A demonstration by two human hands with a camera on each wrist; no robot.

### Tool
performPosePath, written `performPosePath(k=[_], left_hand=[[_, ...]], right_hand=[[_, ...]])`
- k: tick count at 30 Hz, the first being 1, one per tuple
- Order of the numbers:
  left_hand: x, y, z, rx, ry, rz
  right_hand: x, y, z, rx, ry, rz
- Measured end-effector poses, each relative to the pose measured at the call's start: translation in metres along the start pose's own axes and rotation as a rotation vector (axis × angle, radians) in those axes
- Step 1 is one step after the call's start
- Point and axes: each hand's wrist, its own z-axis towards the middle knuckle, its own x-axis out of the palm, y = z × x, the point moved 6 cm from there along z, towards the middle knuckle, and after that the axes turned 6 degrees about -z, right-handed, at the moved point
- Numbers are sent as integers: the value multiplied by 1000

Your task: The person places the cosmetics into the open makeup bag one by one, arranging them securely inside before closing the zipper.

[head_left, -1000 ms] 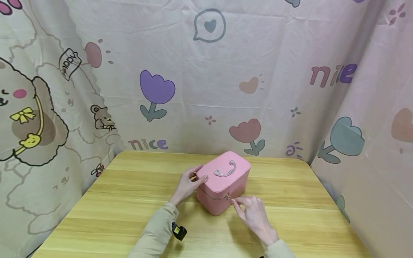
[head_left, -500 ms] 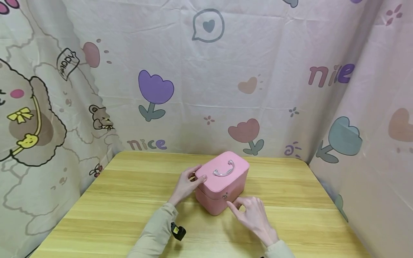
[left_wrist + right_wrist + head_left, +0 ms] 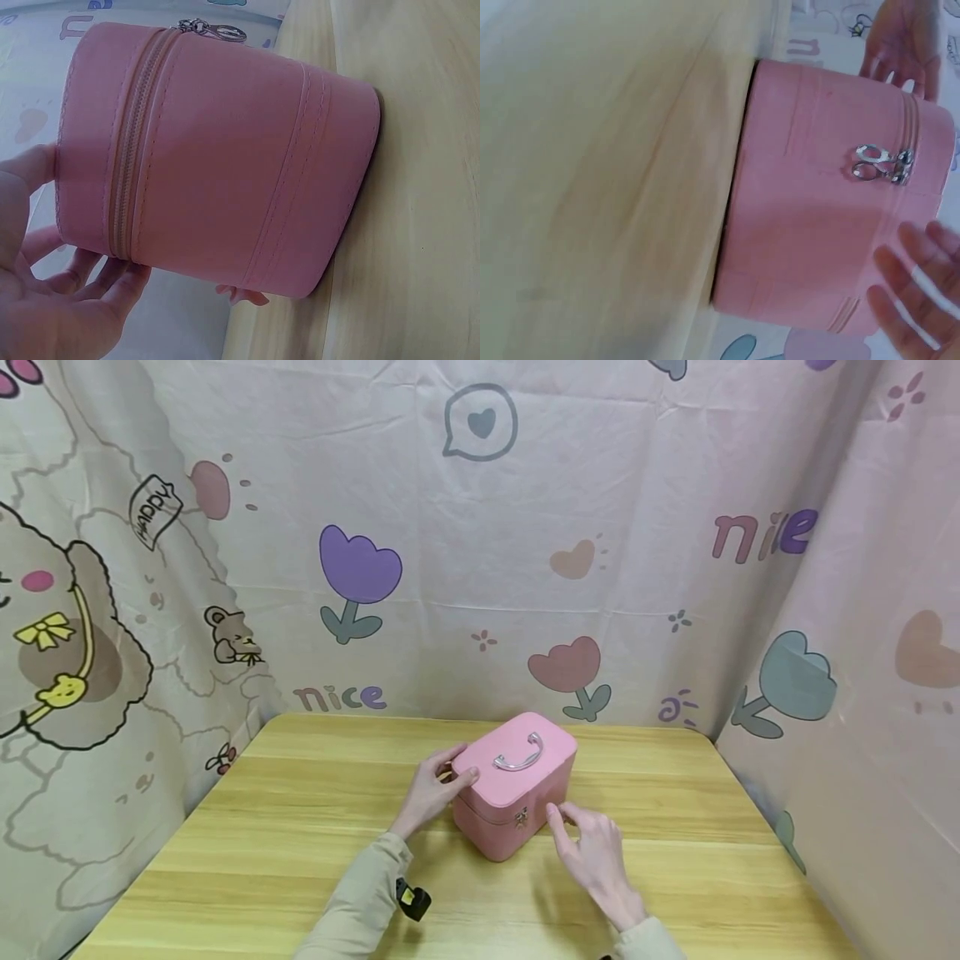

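Observation:
A pink cosmetic case stands upright on the table, its lid down. On the lid is a silver handle. Two metal zipper pulls sit together at the zipper on the case's side. My left hand grips the lid's left edge, thumb on top and fingers against the side, as the left wrist view also shows for the fingers. My right hand is just right of the case, near the pulls, fingers loosely bent and holding nothing. Whether its fingertips touch the case I cannot tell.
The wooden table reaches back to a printed curtain, which also hangs at both sides. A small black device is at the left wrist, over the sleeve.
My right hand has let go of a zipper pull and moved slightly right, away from the pulls, its fingers opening. The left hand keeps its grip, and the case stays in place.

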Motion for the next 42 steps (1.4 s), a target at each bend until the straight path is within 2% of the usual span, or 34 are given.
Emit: performPosePath(k=[8, 13, 25, 32, 42], left_hand=[[0, -1, -1, 11, -7, -19], [0, 0, 1, 10, -11, -6], [0, -1, 0, 15, -13, 7], [0, -1, -2, 24, -26, 36], [-1, -3, -6, 63, -42, 78]], right_hand=[[16, -1, 7, 316, 160, 261], [21, 2, 6, 409, 190, 327], [23, 8, 5, 489, 247, 396], [23, 10, 5, 500, 256, 446], [26, 13, 7, 480, 258, 406]])
